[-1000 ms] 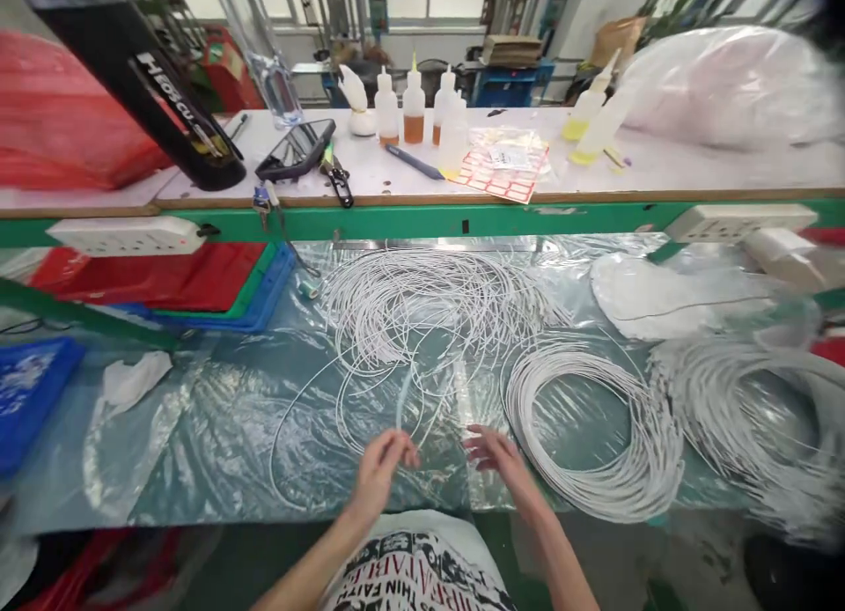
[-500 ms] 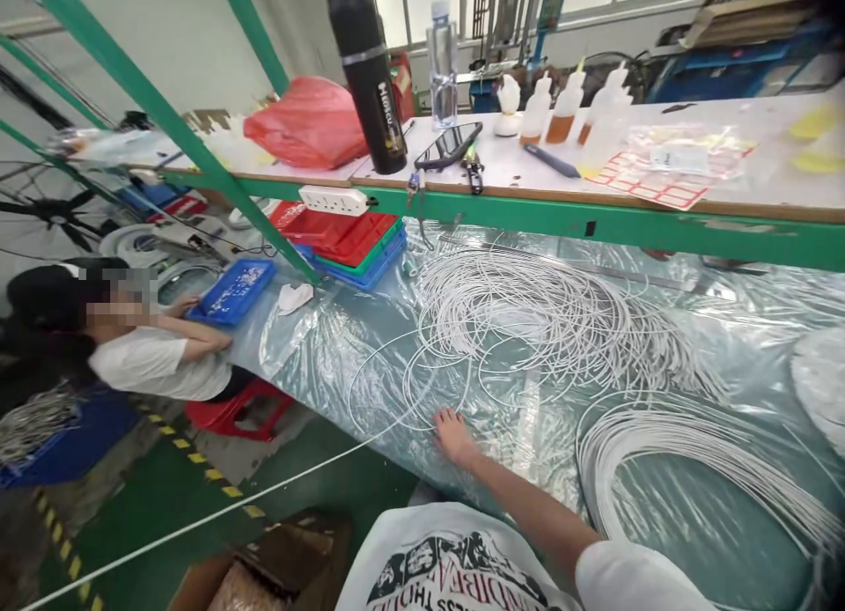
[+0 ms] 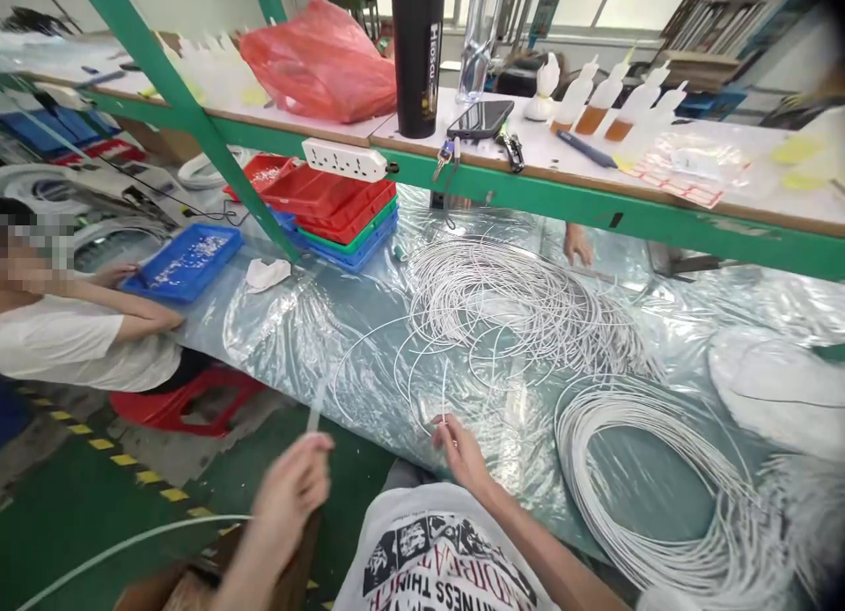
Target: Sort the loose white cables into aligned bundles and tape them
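My left hand [image 3: 297, 479] is closed in a fist at the table's front edge, blurred by motion. A white cable [image 3: 151, 532] runs into it from the lower left, and a smeared pale end sticks up above the fingers. To its right, my right hand [image 3: 460, 452] pinches a thin white cable [image 3: 444, 382], whose tip points upward. Just beyond lies a large loose tangle of white cables [image 3: 488, 303], with a few loops spreading toward my hands. A neater coil of white cables [image 3: 594, 496] rests to the right of my right arm.
A green-edged shelf [image 3: 547, 202] crosses above the table, bearing a black bottle [image 3: 417, 61], a phone [image 3: 481, 118] and squeeze bottles. Stacked trays [image 3: 347, 210] stand beneath it. At left, a co-worker [image 3: 85, 329] sits by a blue tray [image 3: 185, 263]. Another person's hand [image 3: 577, 244] shows behind the tangle.
My left hand has come into view at the lower left, closed on the cable. My right hand, earlier flat by the loose loops, now pinches a cable end. The view has shifted.
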The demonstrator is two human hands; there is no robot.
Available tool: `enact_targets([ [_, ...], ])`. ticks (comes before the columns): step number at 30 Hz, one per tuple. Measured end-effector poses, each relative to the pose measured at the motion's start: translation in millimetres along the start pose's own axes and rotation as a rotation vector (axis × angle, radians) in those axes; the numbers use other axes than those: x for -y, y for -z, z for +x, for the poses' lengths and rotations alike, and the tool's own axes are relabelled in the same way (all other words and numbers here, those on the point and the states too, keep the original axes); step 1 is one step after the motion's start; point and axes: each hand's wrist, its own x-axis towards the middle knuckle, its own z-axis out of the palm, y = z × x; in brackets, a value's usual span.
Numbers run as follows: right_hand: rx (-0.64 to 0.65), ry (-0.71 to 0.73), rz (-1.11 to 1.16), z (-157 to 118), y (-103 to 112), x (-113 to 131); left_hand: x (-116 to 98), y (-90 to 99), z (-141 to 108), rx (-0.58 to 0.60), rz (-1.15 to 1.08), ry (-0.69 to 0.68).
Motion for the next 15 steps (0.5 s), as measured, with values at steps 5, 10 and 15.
enact_targets([
  [5, -0.028, 0.032, 0.482, -27.8, 9.1, 49.4, 32.6, -119.0, 21.3, 0.275, -0.028, -0.047],
  [10, -0.266, -0.067, 0.598, -31.4, 9.7, 52.5, 34.7, -165.7, 17.2, 0.449, 0.054, -0.01],
  [15, -0.268, -0.059, 0.414, -42.4, 43.1, 47.9, 27.8, -172.4, 19.4, 0.502, 0.165, -0.196],
])
